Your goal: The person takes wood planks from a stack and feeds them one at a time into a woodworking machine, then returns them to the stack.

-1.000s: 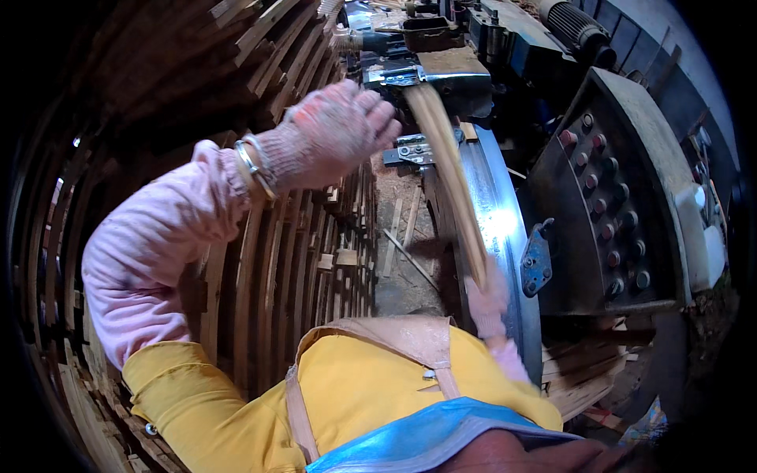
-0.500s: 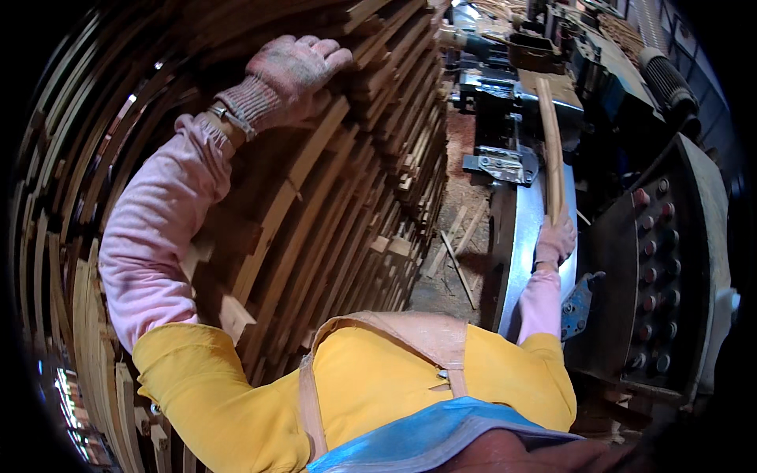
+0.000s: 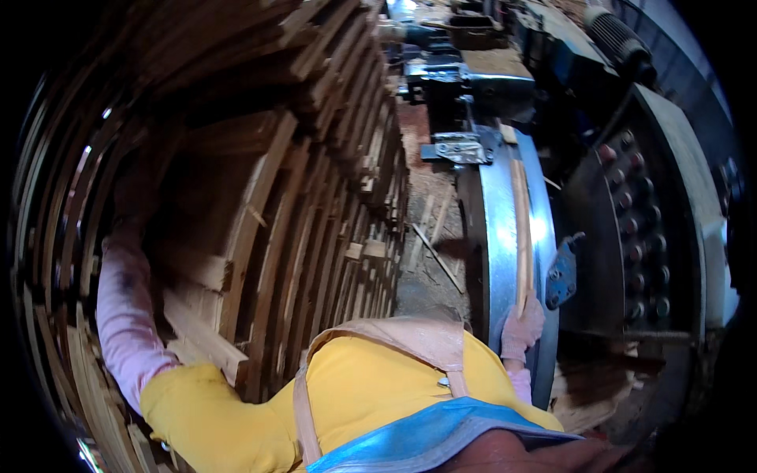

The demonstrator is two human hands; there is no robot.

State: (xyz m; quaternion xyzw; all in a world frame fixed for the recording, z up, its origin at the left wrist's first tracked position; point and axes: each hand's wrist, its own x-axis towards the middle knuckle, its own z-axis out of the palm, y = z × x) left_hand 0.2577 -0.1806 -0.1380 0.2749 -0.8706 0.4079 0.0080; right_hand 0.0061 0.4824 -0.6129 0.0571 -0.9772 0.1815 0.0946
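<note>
My right hand (image 3: 522, 325), in a pale pink knit glove, is closed around the near end of a long, narrow wooden strip (image 3: 520, 229). The strip lies along the shiny metal bed (image 3: 498, 260) of a machine, and the end of another wood piece (image 3: 508, 134) shows just beyond it. On the left, my left hand (image 3: 136, 185) reaches into the shadow by the tall stacks of wooden strips (image 3: 272, 189). Darkness and blur hide its fingers, so I cannot tell whether it touches any wood.
A control panel (image 3: 640, 229) with rows of buttons stands at the right. Beside the bed is a blue metal bracket (image 3: 562, 272). Metal clamp parts (image 3: 457, 150) sit at the bed's far left side. Loose sticks (image 3: 438, 256) lie on the floor between stack and machine.
My right hand has drawn back toward me with the wooden strip, which now lies lower along the bed. My left hand has swung left and down from the stack top into shadow. The view has shifted.
</note>
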